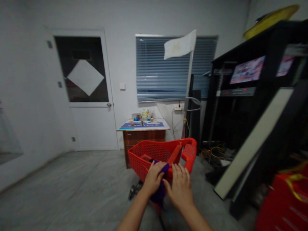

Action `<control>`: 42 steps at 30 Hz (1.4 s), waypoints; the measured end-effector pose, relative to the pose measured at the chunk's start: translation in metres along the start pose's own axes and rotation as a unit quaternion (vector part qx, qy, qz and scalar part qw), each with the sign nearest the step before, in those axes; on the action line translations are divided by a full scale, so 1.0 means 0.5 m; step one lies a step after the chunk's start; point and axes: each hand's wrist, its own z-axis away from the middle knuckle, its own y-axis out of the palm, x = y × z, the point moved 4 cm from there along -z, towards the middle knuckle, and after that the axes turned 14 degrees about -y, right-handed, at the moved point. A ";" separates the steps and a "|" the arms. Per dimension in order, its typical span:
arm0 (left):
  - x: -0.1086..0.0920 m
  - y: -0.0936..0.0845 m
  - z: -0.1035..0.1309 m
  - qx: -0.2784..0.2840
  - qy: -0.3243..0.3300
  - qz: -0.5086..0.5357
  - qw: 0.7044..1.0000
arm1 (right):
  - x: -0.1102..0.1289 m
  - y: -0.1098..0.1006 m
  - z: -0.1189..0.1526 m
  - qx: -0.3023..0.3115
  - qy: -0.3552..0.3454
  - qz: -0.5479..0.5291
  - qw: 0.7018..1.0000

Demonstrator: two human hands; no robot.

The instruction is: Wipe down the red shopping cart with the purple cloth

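A red plastic shopping cart [139, 163] stands in front of me on the grey floor. A purple cloth [159, 194] hangs over its near edge, partly hidden by my hands. My left hand [153, 178] is closed over the cloth at that edge, the fingers curled down and the thumb on the near side. Beside it, my right hand [179, 184] lies on the cart's red edge near the handle [192, 152]. Its fingers are stretched out and the thumb points toward the cloth. Something dark inside the basket is too small to make out.
Behind the cart is a small brown cabinet [144, 136] with small items on top. A white flag [180, 45] on a pole stands by the blinds [154, 70]. To the right are a black rack [240, 118], a leaning pale panel [255, 144] and floor cables [216, 150].
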 end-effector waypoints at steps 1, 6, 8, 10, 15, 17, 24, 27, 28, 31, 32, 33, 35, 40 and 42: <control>0.007 -0.003 -0.001 -0.003 -0.007 0.002 1.000 | 0.005 0.000 -0.002 0.002 -0.001 0.000 1.000; 0.024 -0.013 0.002 -0.018 -0.023 0.014 0.999 | 0.032 0.003 -0.011 -0.008 0.001 0.005 1.000; 0.021 -0.013 0.007 -0.014 -0.004 0.019 1.000 | 0.043 0.004 -0.014 -0.012 0.006 0.009 1.000; 0.021 -0.013 0.010 -0.007 0.014 0.022 1.000 | 0.052 0.003 -0.016 -0.014 0.004 0.012 1.000; 0.044 -0.024 0.000 -0.015 0.006 0.024 1.000 | 0.069 0.002 -0.020 0.001 -0.005 0.015 1.000; 0.051 -0.029 -0.005 -0.026 -0.002 0.023 0.999 | 0.075 0.003 -0.021 0.000 -0.006 0.014 1.000; 0.031 -0.022 0.003 -0.016 0.047 0.029 0.998 | 0.092 -0.009 -0.033 -0.045 0.010 -0.003 0.999; 0.030 -0.022 0.000 -0.021 0.045 0.031 0.998 | 0.082 -0.020 -0.029 -0.040 -0.002 -0.034 0.999; 0.032 -0.024 -0.002 -0.024 0.041 0.030 0.998 | 0.073 -0.023 -0.026 -0.035 -0.006 -0.050 0.998; 0.040 -0.029 -0.009 -0.023 0.033 0.027 0.999 | 0.026 -0.029 -0.007 -0.034 0.016 -0.079 0.996; 0.041 -0.030 -0.011 -0.019 0.032 0.027 0.999 | 0.007 -0.030 0.000 -0.042 0.032 -0.075 0.996; 0.041 -0.030 -0.011 -0.014 0.032 0.027 0.999 | -0.010 -0.030 0.007 -0.050 0.043 -0.070 0.995; 0.036 -0.030 -0.011 -0.010 0.030 0.028 0.999 | -0.028 -0.024 0.013 -0.043 0.025 -0.081 0.995; -0.011 -0.021 -0.004 0.002 0.049 0.019 0.999 | -0.030 -0.019 0.013 -0.059 0.021 -0.102 0.993; -0.030 -0.017 -0.001 0.014 0.069 0.015 0.997 | -0.025 -0.020 0.012 -0.063 0.022 -0.104 0.992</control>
